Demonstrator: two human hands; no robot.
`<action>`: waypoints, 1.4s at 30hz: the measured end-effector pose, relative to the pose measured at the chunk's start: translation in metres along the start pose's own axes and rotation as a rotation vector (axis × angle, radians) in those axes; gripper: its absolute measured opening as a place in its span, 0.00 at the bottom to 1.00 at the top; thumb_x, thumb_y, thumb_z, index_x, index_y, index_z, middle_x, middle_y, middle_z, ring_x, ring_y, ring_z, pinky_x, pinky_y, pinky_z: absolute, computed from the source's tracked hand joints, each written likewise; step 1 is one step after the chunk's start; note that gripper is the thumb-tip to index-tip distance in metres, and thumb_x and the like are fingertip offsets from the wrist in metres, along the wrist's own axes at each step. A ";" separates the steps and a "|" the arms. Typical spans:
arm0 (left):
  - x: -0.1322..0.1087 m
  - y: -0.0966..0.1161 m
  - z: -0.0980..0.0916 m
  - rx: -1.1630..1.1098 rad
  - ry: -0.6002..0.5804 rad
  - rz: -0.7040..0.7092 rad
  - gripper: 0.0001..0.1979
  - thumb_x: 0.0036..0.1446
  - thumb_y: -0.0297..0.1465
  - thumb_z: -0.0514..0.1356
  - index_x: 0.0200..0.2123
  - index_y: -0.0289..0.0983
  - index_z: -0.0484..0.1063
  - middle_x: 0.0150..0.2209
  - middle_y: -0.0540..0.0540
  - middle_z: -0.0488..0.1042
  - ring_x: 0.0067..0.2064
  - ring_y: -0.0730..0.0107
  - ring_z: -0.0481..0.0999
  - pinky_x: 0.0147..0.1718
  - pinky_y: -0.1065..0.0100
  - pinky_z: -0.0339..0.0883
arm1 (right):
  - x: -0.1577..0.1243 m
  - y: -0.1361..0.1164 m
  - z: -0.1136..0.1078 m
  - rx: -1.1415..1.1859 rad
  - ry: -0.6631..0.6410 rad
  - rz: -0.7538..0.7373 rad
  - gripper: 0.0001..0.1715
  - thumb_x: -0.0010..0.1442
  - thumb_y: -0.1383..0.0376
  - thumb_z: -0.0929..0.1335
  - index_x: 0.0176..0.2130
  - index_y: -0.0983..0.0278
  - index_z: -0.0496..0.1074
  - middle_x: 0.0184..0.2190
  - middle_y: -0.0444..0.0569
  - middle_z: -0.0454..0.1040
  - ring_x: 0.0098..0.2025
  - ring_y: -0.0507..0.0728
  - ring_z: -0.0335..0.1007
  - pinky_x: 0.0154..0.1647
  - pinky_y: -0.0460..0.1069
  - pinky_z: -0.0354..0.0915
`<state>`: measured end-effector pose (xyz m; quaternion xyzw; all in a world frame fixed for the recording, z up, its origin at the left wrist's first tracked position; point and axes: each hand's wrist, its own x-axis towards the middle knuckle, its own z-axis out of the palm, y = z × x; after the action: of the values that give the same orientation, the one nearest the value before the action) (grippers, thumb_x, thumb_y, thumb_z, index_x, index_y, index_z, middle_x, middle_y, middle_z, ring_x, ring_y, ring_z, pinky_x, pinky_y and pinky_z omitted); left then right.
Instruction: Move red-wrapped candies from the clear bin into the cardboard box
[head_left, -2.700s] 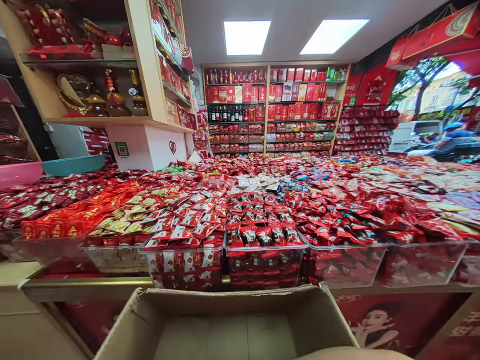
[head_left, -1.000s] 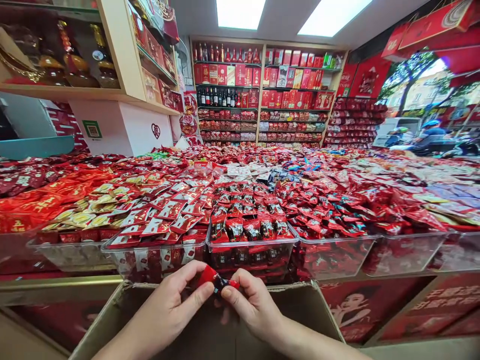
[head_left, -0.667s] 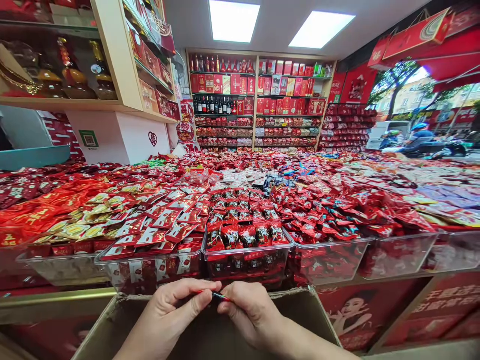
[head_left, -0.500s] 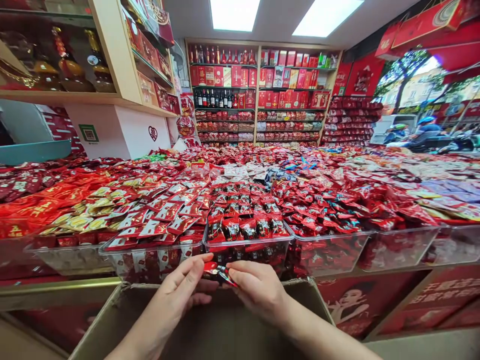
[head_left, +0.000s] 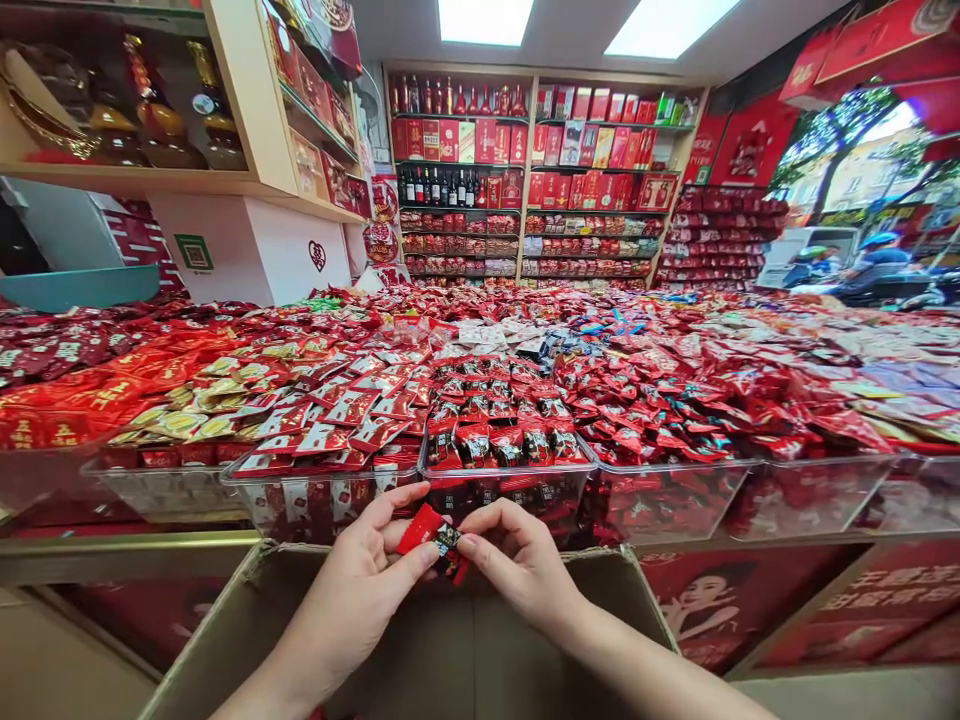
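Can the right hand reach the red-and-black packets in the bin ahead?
Likely yes: the right hand, touching the held packet, is near the open bin; nothing covers the packets inside.

- The bench [head_left: 150, 546] spans the view from eight o'clock to four.
- At six stands a clear bin [head_left: 555, 488] of red-and-black packets [head_left: 506, 442].
- At eight, a second clear bin [head_left: 300, 502], heaped with red-and-white packets [head_left: 351, 408].
- At four, a third clear bin [head_left: 667, 500], full of red packets [head_left: 645, 412].

Open air above the heaped candy [head_left: 660, 400], open-topped box [head_left: 615, 577] lower down, plastic tubs [head_left: 667, 507] just beyond its far rim, cabinet [head_left: 259, 110] overhanging at left
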<state>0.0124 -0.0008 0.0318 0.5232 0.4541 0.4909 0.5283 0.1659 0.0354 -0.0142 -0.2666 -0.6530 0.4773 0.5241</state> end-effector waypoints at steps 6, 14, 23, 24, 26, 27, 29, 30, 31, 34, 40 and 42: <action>0.006 0.009 -0.010 -0.015 0.117 -0.008 0.22 0.46 0.30 0.62 0.45 0.39 0.60 0.29 0.51 0.78 0.32 0.70 0.76 0.32 0.72 0.70 | 0.005 -0.002 -0.003 0.169 0.058 0.178 0.14 0.48 0.58 0.67 0.25 0.66 0.62 0.21 0.43 0.66 0.20 0.47 0.60 0.20 0.43 0.58; 0.003 -0.001 -0.007 0.046 -0.001 -0.050 0.19 0.47 0.30 0.61 0.43 0.38 0.62 0.37 0.47 0.77 0.38 0.65 0.75 0.31 0.70 0.69 | 0.004 0.003 0.003 0.212 -0.017 0.184 0.16 0.43 0.59 0.71 0.25 0.66 0.62 0.21 0.42 0.65 0.22 0.46 0.59 0.23 0.43 0.57; 0.006 0.005 -0.009 0.020 -0.004 -0.114 0.26 0.48 0.35 0.60 0.50 0.41 0.54 0.32 0.49 0.78 0.33 0.68 0.76 0.29 0.69 0.70 | 0.003 0.004 0.003 0.101 -0.069 0.229 0.16 0.46 0.57 0.69 0.26 0.66 0.61 0.18 0.41 0.63 0.18 0.46 0.58 0.19 0.42 0.55; 0.007 0.005 -0.009 0.030 0.005 -0.115 0.26 0.48 0.36 0.60 0.49 0.40 0.55 0.32 0.48 0.78 0.32 0.67 0.76 0.29 0.68 0.70 | 0.002 0.004 0.003 0.101 -0.077 0.234 0.16 0.46 0.57 0.68 0.27 0.66 0.61 0.18 0.40 0.63 0.17 0.46 0.58 0.18 0.42 0.54; 0.008 0.004 -0.012 0.068 0.054 -0.094 0.25 0.48 0.39 0.59 0.48 0.39 0.57 0.32 0.48 0.78 0.32 0.66 0.76 0.28 0.68 0.70 | 0.002 0.003 0.003 0.048 -0.090 0.189 0.14 0.48 0.59 0.67 0.28 0.66 0.61 0.18 0.40 0.63 0.17 0.46 0.58 0.18 0.42 0.54; 0.009 0.002 -0.014 0.098 0.091 -0.067 0.23 0.48 0.40 0.58 0.47 0.39 0.59 0.32 0.47 0.78 0.32 0.65 0.76 0.27 0.68 0.70 | 0.001 0.001 0.002 -0.004 -0.096 0.148 0.12 0.48 0.61 0.67 0.28 0.66 0.62 0.18 0.40 0.63 0.18 0.46 0.58 0.18 0.42 0.54; 0.013 -0.002 -0.021 0.168 0.167 0.002 0.20 0.50 0.41 0.56 0.44 0.37 0.63 0.31 0.47 0.78 0.32 0.65 0.76 0.28 0.68 0.70 | -0.001 -0.004 0.002 -0.130 -0.117 0.061 0.07 0.50 0.64 0.66 0.28 0.66 0.63 0.19 0.41 0.65 0.20 0.46 0.58 0.20 0.42 0.55; 0.015 -0.005 -0.025 0.198 0.195 0.036 0.18 0.50 0.41 0.56 0.42 0.37 0.64 0.31 0.47 0.77 0.31 0.65 0.76 0.28 0.68 0.69 | -0.002 -0.008 0.001 -0.187 -0.134 0.015 0.06 0.50 0.65 0.66 0.28 0.66 0.64 0.20 0.42 0.66 0.21 0.47 0.59 0.21 0.42 0.56; 0.017 -0.008 -0.029 0.223 0.209 0.058 0.17 0.50 0.40 0.56 0.40 0.37 0.65 0.31 0.47 0.77 0.30 0.65 0.76 0.29 0.68 0.69 | -0.004 -0.014 0.000 -0.232 -0.154 -0.030 0.04 0.50 0.66 0.65 0.28 0.65 0.64 0.20 0.43 0.67 0.21 0.47 0.60 0.22 0.42 0.56; 0.023 -0.019 -0.040 0.325 0.204 0.093 0.13 0.50 0.39 0.56 0.36 0.37 0.68 0.28 0.48 0.76 0.28 0.66 0.75 0.28 0.68 0.69 | -0.005 -0.040 -0.006 -0.349 -0.215 -0.176 0.03 0.52 0.66 0.64 0.29 0.64 0.66 0.23 0.44 0.69 0.24 0.47 0.62 0.24 0.41 0.58; 0.026 -0.034 -0.044 0.539 0.138 0.166 0.10 0.52 0.37 0.55 0.35 0.38 0.70 0.29 0.48 0.75 0.33 0.64 0.74 0.34 0.66 0.67 | 0.051 -0.080 -0.061 -0.550 0.099 -0.367 0.06 0.54 0.64 0.63 0.32 0.64 0.66 0.26 0.45 0.70 0.27 0.50 0.64 0.28 0.45 0.60; 0.025 -0.035 -0.043 0.574 0.152 0.167 0.10 0.52 0.37 0.54 0.34 0.38 0.70 0.28 0.47 0.75 0.32 0.63 0.74 0.33 0.67 0.67 | 0.085 -0.077 -0.088 -0.584 0.219 -0.298 0.08 0.53 0.62 0.63 0.32 0.65 0.65 0.25 0.46 0.69 0.26 0.51 0.64 0.26 0.45 0.59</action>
<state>-0.0262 0.0296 -0.0040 0.6484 0.5679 0.4221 0.2810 0.2337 0.1063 0.0914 -0.3565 -0.7338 0.1570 0.5566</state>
